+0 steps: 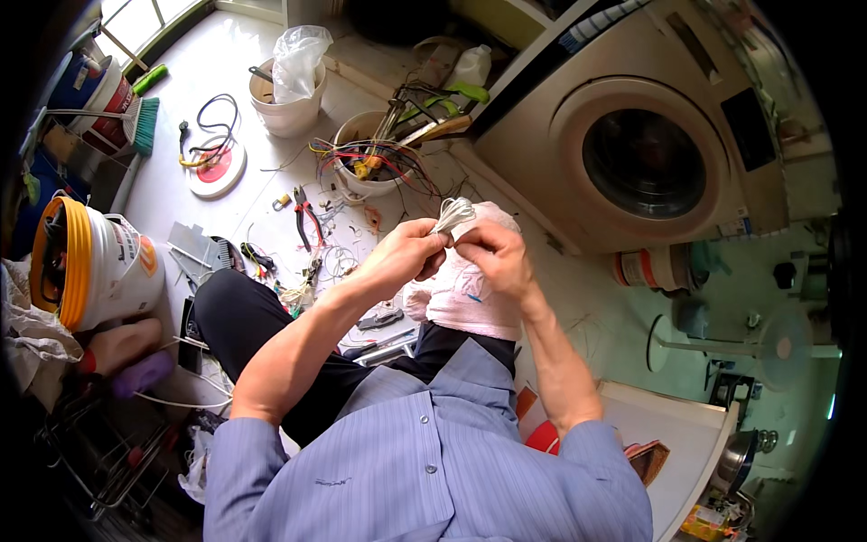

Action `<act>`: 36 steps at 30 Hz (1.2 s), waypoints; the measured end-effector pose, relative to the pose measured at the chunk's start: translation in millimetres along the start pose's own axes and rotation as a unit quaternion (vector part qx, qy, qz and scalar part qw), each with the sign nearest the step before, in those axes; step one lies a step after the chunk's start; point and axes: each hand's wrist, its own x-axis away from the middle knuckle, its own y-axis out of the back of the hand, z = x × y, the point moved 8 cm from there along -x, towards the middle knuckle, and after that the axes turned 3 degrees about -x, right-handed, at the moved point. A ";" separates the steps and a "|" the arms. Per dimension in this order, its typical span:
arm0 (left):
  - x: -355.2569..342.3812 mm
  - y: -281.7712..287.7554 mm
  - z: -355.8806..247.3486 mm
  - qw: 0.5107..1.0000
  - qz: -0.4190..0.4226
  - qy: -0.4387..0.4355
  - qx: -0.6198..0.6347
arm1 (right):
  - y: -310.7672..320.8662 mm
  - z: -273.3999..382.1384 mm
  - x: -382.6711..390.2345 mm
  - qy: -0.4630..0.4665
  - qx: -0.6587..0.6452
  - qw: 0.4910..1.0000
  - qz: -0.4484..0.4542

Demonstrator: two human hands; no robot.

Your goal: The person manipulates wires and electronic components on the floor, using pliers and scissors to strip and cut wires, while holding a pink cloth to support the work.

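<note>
1. White cable bundle (455, 213) is held above the lap, its lower end clamped by the fingers of the left hand (417, 247).
2. By the right hand (497, 256), thumb and fingertips are brought to the bundle's base — whether they are clamped on a strand cannot be told.
3. Beneath, one knee is covered by a pink towel (450, 305).
4. Across the pale floor (203, 77), red-handled pliers (302, 208) are surrounded by scattered wires and small parts.
5. Farther off, a tool bucket (370, 188) is filled with tools and coloured wires.
6. The room is edged by a front-loading washing machine (646, 163) and, opposite, a green broom (144, 126).
7. Orange print is carried by a white bucket (117, 271); a small label (736, 226) is stuck on the machine — its lettering too small to be read.
</note>
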 end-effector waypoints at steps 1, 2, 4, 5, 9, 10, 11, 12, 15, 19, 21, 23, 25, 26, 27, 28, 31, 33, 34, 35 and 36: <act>-2.3 -3.3 5.9 1.000 -0.016 0.012 0.004 | 1.4 13.5 11.5 0.011 0.064 0.997 -0.033; -3.4 -6.1 10.8 0.999 -0.032 0.023 0.009 | 0.7 32.2 19.1 0.054 0.136 0.987 -0.059; 2.5 5.9 4.2 0.992 -0.065 0.050 -0.096 | -14.7 59.5 15.2 0.177 0.238 0.952 -0.079; 5.0 12.4 0.9 0.984 -0.080 0.063 -0.146 | -22.2 71.0 14.1 0.236 0.288 0.924 -0.089; -3.8 -9.9 -2.5 0.889 -0.036 -0.094 -0.446 | -26.3 97.1 11.0 0.341 0.365 0.866 0.010; 2.2 -18.7 -8.6 0.875 -0.002 -0.058 -0.480 | -22.4 99.2 5.0 0.349 0.359 0.865 0.022; 3.5 -25.7 -9.9 0.863 0.040 -0.072 -0.499 | -19.4 93.2 -1.5 0.328 0.334 0.883 0.043; 6.1 -32.5 -11.4 0.848 0.082 -0.085 -0.516 | -17.2 87.3 -5.8 0.306 0.308 0.899 0.065; 16.0 -39.4 -3.5 0.843 0.205 -0.012 -0.497 | -15.0 56.1 -17.8 0.173 0.144 0.959 0.171; 15.4 -35.7 2.0 0.929 0.238 0.026 -0.283 | -11.7 -11.9 -11.0 -0.034 -0.126 0.975 0.182; 6.1 -24.7 7.1 0.970 0.193 0.026 -0.142 | -9.0 -30.4 1.3 -0.092 -0.250 0.958 0.107; -2.0 -16.5 1.6 0.990 0.132 0.000 -0.055 | -2.2 -46.1 9.1 -0.106 -0.242 0.964 0.020; -7.8 -4.4 6.7 0.998 0.054 -0.012 -0.035 | -4.9 -37.2 12.5 -0.087 -0.221 0.970 -0.049; -8.6 1.1 9.2 0.999 0.017 -0.008 -0.043 | -5.5 -26.3 13.5 -0.076 -0.175 0.978 -0.086; -9.1 2.0 8.3 0.999 -0.017 -0.005 -0.051 | -3.3 -15.3 17.3 -0.050 -0.107 0.987 -0.110; -8.5 2.0 7.2 0.997 -0.049 -0.003 -0.065 | -1.5 -5.6 21.4 -0.023 -0.038 0.990 -0.133; -5.6 2.7 6.0 0.973 -0.124 0.007 -0.195 | -7.5 42.9 24.9 0.147 0.189 0.957 -0.163; -5.6 0.5 3.9 0.946 -0.109 0.003 -0.306 | -20.5 62.5 28.0 0.246 0.328 0.903 -0.125; -5.1 -0.2 2.9 0.928 -0.100 0.002 -0.360 | -25.6 65.6 25.4 0.280 0.343 0.891 -0.097; -4.6 -3.3 2.6 0.913 -0.068 -0.005 -0.402 | -29.9 66.3 20.7 0.291 0.340 0.893 -0.051; -2.8 -4.0 1.2 0.896 -0.039 -0.012 -0.442 | -34.4 68.9 15.3 0.302 0.335 0.892 -0.005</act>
